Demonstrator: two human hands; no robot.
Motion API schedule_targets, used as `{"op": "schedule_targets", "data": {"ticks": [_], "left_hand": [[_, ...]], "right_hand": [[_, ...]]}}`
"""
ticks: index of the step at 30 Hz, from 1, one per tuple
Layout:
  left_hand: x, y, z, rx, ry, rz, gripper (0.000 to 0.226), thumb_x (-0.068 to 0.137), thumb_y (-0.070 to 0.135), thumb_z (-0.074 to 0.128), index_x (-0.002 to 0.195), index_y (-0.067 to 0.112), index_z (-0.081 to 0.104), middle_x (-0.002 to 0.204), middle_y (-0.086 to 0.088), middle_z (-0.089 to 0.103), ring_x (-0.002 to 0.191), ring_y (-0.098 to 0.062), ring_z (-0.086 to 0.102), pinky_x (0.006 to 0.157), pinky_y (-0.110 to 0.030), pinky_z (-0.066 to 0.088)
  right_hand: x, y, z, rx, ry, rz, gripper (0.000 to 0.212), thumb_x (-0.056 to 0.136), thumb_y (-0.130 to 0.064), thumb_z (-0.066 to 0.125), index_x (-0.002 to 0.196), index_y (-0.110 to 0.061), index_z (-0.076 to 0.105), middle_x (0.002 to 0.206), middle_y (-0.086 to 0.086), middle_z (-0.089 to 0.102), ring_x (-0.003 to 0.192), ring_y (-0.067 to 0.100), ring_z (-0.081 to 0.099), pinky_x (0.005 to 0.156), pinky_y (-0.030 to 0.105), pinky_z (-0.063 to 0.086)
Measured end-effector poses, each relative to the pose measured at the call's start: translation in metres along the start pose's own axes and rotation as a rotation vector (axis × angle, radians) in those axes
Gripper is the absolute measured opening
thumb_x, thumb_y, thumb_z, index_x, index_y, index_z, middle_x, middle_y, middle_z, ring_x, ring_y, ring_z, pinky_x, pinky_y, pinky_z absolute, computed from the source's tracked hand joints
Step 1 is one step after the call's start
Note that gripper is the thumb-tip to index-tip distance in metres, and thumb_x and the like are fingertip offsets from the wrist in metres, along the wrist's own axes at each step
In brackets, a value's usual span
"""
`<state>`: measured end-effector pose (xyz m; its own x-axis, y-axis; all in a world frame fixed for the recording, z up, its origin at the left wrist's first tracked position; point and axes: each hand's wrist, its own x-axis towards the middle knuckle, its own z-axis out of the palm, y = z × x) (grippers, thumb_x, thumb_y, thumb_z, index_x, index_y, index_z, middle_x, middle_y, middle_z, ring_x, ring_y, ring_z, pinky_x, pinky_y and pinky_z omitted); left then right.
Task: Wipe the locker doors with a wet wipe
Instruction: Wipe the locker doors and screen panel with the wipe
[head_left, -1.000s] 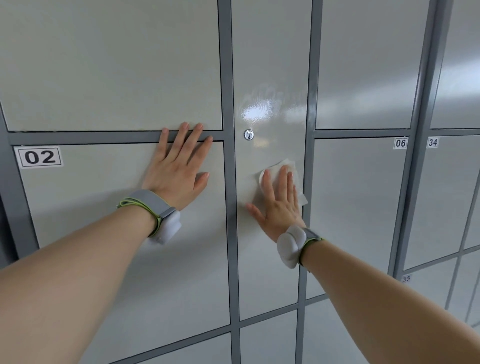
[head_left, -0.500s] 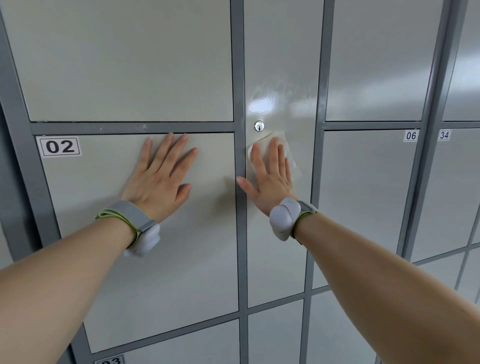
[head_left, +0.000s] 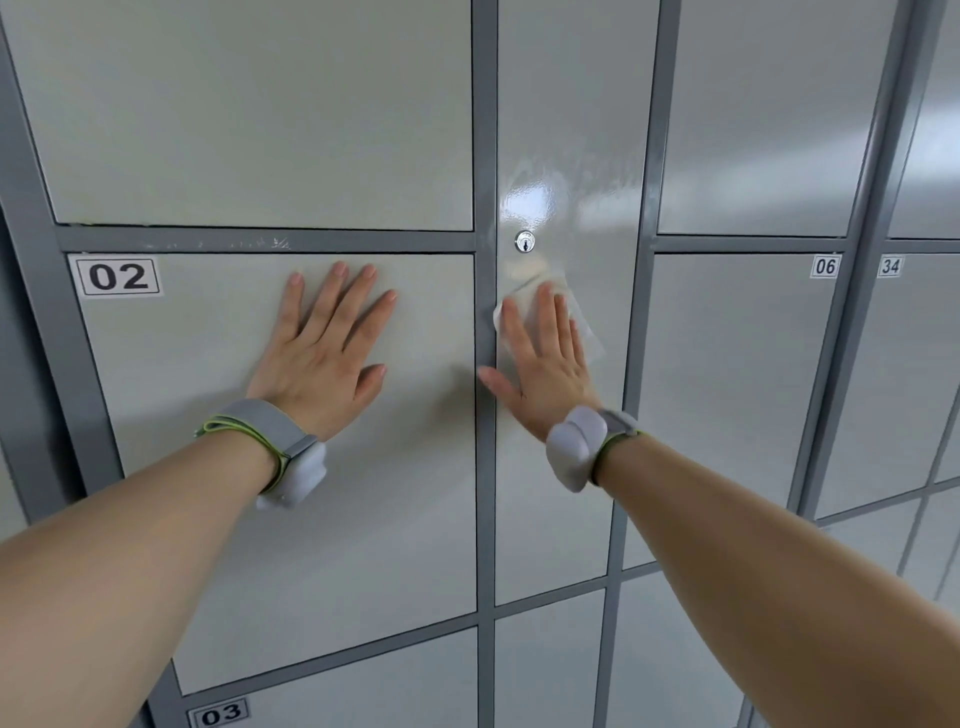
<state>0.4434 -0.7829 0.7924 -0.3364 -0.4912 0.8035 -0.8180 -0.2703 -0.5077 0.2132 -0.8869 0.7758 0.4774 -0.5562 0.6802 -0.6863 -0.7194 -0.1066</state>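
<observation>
1. Two hands lay flat on the lockers. The left hand (head_left: 322, 358), fingers straight and spread, rested on door 02 (head_left: 311, 545) and held nothing. The right hand (head_left: 540, 374) pressed the wet wipe (head_left: 589, 340) with straight fingers against the narrow door (head_left: 566, 493), just below the lock (head_left: 525, 241).
2. Risk: the wipe was pressed, not pinched, so on the glossy, damp panel it could slide out or bunch.
3. Risk: an upward stroke might snag it on the lock.
4. Both forearms reached forward, wrists bent back.

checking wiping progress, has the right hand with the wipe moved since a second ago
Yes. The right hand, pressing the wet wipe, has slid left and slightly up, closer to the keyhole.
</observation>
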Motion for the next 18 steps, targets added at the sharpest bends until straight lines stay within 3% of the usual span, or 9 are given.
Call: {"op": "schedule_targets", "data": {"ticks": [3,7,12,15,18], "left_hand": [[0.000,0.000,0.000,-0.004,0.000,-0.006,0.068,0.087,0.039,0.034,0.146,0.008,0.023,0.154,-0.015,0.017,0.144,-0.022,-0.009,0.115,-0.052,-0.005],[-0.001,0.001,0.000,-0.001,0.003,-0.009,0.067,0.088,0.039,0.033,0.147,0.008,0.024,0.154,-0.015,0.017,0.144,-0.022,-0.009,0.114,-0.053,-0.004],[0.000,0.002,-0.001,0.000,0.006,-0.005,0.067,0.087,0.038,0.034,0.146,0.007,0.026,0.153,-0.017,0.020,0.145,-0.033,0.003,0.114,-0.052,-0.005],[0.000,0.002,0.000,0.000,0.000,-0.009,0.067,0.087,0.039,0.033,0.146,0.007,0.025,0.153,-0.017,0.020,0.145,-0.030,0.002,0.114,-0.051,-0.007],[-0.001,0.002,0.000,0.012,-0.007,-0.007,0.068,0.088,0.040,0.032,0.147,0.008,0.023,0.155,-0.015,0.017,0.145,-0.023,-0.007,0.115,-0.051,-0.009]], "right_hand": [[0.014,-0.004,-0.009,0.025,0.042,0.017,0.074,0.096,-0.054,0.034,0.151,-0.026,-0.007,0.155,0.013,-0.023,0.143,0.029,-0.023,0.116,0.037,-0.012],[0.000,-0.001,0.005,0.025,0.028,-0.004,0.076,0.094,-0.059,0.033,0.151,-0.026,-0.005,0.156,0.014,-0.021,0.143,0.029,-0.022,0.117,0.037,-0.011],[-0.028,0.011,0.028,0.012,-0.025,-0.043,0.087,0.078,-0.070,0.008,0.151,-0.024,-0.002,0.156,0.017,-0.018,0.138,0.026,-0.028,0.118,0.040,-0.008],[-0.038,0.018,0.032,-0.025,-0.068,-0.025,0.085,0.080,-0.070,0.009,0.150,-0.026,-0.006,0.155,0.016,-0.020,0.137,0.025,-0.029,0.119,0.042,-0.005],[-0.029,0.016,0.022,-0.017,-0.056,0.038,0.080,0.091,-0.065,0.026,0.151,-0.024,-0.007,0.155,0.017,-0.022,0.142,0.030,-0.024,0.118,0.039,-0.009]]}}
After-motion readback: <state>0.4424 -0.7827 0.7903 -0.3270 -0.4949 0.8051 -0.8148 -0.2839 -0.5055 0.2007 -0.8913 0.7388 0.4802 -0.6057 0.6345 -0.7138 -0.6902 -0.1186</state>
